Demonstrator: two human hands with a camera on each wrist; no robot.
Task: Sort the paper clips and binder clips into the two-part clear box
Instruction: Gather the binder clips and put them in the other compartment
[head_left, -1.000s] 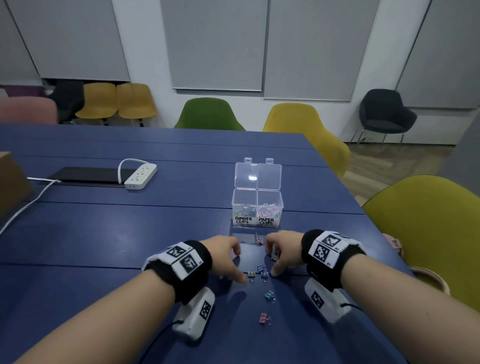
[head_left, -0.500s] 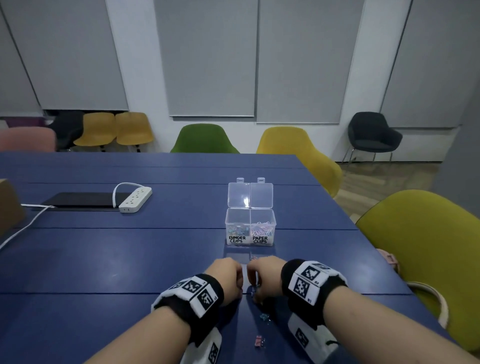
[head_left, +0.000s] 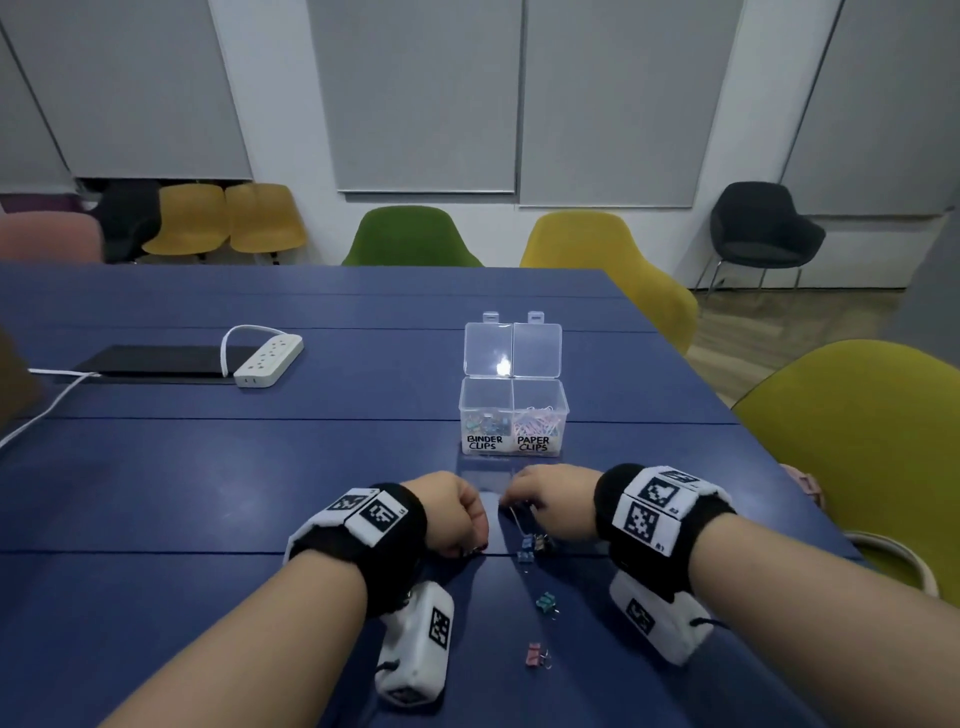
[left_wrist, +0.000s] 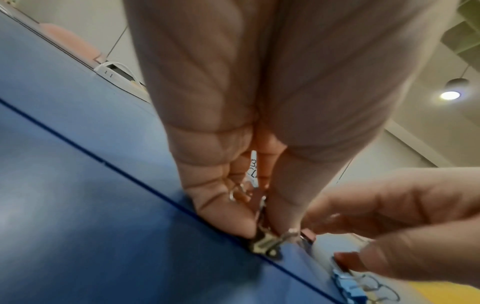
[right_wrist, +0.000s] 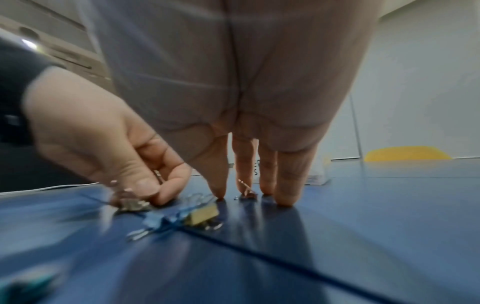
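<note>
Both my hands have drawn closer since a second ago. My left hand (left_wrist: 249, 164) pinches a binder clip (left_wrist: 267, 243) against the table (head_left: 208, 493); my right hand (right_wrist: 233, 102) stands narrow, fingertips down around a small clip (right_wrist: 246, 195). Loose clips (head_left: 532, 551) lie near, the open clear box (head_left: 513, 415) farther off.

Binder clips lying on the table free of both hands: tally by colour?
blue binder clips: 2
gold binder clip: 1
teal binder clip: 1
pink binder clip: 1
Total: 5, not counting the clip that the left hand pinches.
</note>
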